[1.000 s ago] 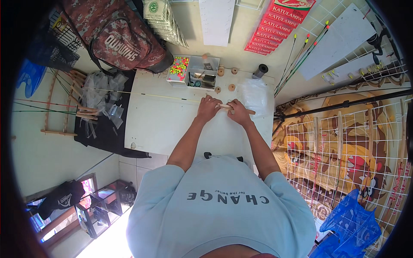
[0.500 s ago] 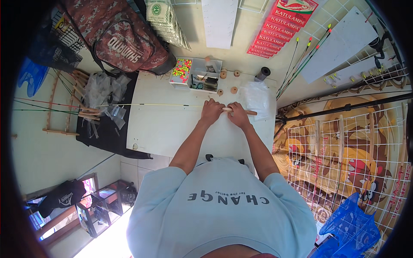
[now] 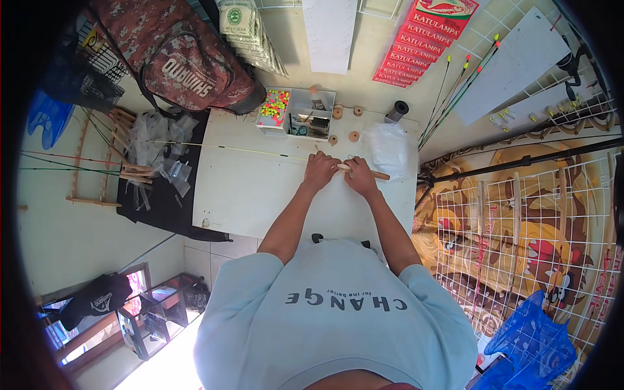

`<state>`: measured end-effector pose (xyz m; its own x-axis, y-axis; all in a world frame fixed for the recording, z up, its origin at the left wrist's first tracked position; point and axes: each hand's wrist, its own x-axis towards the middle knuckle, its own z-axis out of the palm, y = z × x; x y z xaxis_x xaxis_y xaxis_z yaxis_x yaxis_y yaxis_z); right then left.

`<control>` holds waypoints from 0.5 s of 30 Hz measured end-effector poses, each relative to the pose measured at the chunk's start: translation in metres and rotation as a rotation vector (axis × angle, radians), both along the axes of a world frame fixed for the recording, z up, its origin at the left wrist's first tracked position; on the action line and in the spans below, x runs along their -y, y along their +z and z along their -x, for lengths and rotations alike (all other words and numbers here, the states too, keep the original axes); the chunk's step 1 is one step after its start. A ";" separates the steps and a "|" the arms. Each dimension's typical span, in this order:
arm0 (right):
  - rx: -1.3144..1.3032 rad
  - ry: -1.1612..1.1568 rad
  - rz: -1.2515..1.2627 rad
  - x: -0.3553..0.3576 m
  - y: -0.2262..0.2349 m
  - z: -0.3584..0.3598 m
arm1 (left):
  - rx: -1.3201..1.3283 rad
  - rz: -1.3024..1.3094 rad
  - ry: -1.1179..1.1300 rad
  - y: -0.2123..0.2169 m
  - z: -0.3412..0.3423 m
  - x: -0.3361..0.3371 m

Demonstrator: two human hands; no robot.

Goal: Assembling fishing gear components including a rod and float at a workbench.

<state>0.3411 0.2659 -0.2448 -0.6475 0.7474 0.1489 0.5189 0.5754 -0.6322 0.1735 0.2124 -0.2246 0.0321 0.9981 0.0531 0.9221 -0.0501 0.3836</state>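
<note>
White worktable (image 3: pixel 260 195): left hand (image 3: pixel 320 170) and right hand (image 3: pixel 359 177) both closed on thin rod (image 3: pixel 221 149); keep it flat and steady.

Matt white worktop (image 3: pixel 247 195); smooth pale wooden stick (image 3: pixel 367 171); clear glossy plastic bag (image 3: pixel 388 146); camouflage cloth backpack (image 3: pixel 175 55); small round wooden discs (image 3: pixel 354 136).

White worktable (image 3: pixel 247 195); pale wall (image 3: pixel 364 97) (wire grid (image 3: pixel 520 214) rightward)

Bare white table (image 3: pixel 247 188) left of hands; parts box (image 3: pixel 311 114), wooden discs (image 3: pixel 353 136), plastic bag (image 3: pixel 388 146) block far edge.
</note>
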 end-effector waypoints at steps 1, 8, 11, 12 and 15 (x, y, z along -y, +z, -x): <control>0.025 -0.003 -0.006 0.001 0.002 0.003 | 0.005 0.019 0.013 -0.001 0.001 0.003; 0.070 -0.063 0.011 0.005 0.007 0.009 | -0.032 0.002 0.026 -0.001 0.002 0.009; 0.153 -0.023 -0.135 0.006 0.007 0.008 | -0.050 0.008 0.034 0.002 0.001 0.012; 0.113 -0.029 -0.073 0.007 0.006 0.008 | -0.050 0.007 0.038 0.003 0.002 0.011; 0.047 -0.045 0.007 0.008 0.004 0.006 | -0.027 -0.001 0.026 0.007 0.001 0.009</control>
<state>0.3349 0.2575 -0.2407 -0.6192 0.7769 0.1141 0.5734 0.5466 -0.6102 0.1727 0.2037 -0.2176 0.0081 0.9985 0.0536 0.9333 -0.0268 0.3580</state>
